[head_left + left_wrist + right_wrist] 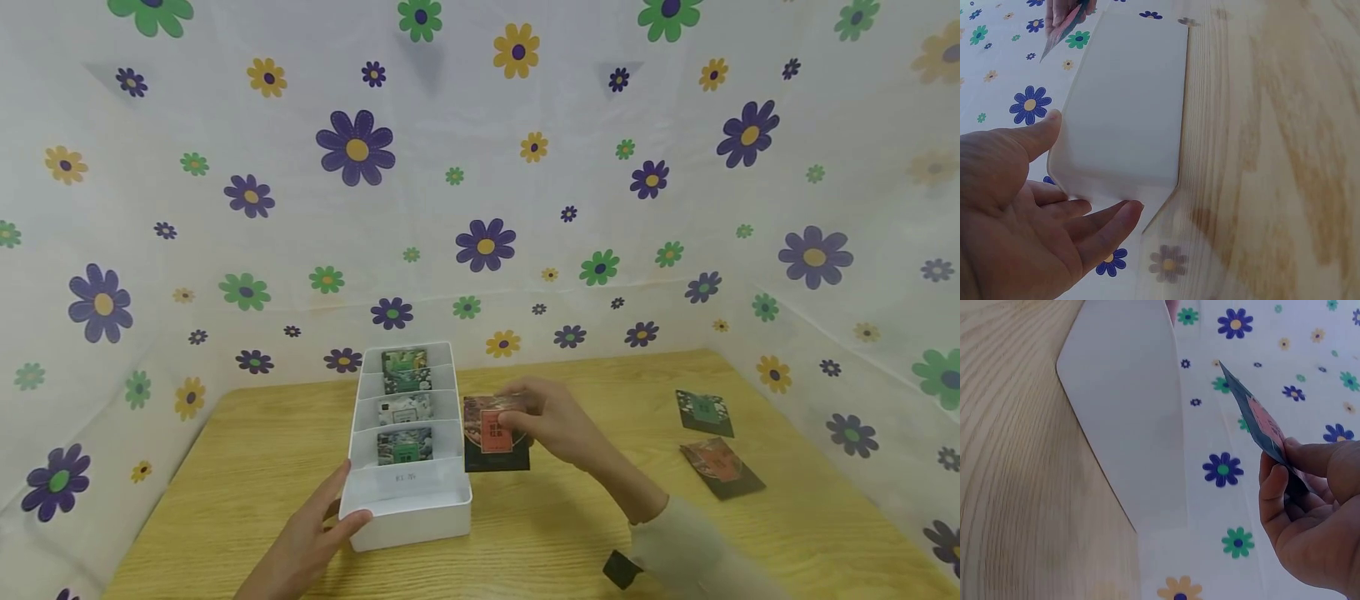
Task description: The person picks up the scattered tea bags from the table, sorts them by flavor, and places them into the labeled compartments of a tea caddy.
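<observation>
My right hand point(551, 421) pinches a dark tea packet with a red label point(495, 433) between thumb and fingers. It holds the packet upright, just right of a white divided box point(412, 527); in the right wrist view the packet point(1259, 422) is seen nearly edge-on. My left hand point(311, 521) holds the box's near left corner, thumb at the front rim and fingers along the side wall. Inside the box, several packets stand in the farther compartments, among them a green-labelled one point(405, 447) and a pale one point(406, 409). The nearest compartment bears handwriting on its divider.
On the right of the wooden table point(285, 433) lie a green-labelled packet point(705, 411) and a red-labelled packet point(722, 467). A small black object point(621, 570) shows beside my right sleeve. Flower-patterned white sheets point(427, 208) enclose the table at the back and sides.
</observation>
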`<state>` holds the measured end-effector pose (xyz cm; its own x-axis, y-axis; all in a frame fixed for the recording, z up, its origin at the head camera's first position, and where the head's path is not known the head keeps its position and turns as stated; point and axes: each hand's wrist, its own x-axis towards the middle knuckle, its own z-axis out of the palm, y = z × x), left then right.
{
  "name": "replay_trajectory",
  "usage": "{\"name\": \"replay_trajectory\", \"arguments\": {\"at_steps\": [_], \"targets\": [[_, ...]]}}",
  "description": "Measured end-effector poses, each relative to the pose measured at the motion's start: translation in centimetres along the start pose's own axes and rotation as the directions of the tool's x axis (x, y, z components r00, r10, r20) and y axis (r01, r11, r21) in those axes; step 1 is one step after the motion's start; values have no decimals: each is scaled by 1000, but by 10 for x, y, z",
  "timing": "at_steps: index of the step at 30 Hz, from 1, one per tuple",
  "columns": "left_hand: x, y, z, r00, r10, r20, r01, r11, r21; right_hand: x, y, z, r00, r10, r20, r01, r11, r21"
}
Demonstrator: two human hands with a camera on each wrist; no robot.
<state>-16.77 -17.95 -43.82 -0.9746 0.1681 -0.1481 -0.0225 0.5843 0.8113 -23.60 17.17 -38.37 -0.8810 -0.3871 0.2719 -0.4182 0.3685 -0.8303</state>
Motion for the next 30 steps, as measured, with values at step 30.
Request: {"name": "replay_trajectory", "arguments": {"at_steps": [30], "targets": [[-1,-1,-1,1000,14,-2,-14,998,-67,15,-9,94,983,-127,135,135,989,-57]]}}
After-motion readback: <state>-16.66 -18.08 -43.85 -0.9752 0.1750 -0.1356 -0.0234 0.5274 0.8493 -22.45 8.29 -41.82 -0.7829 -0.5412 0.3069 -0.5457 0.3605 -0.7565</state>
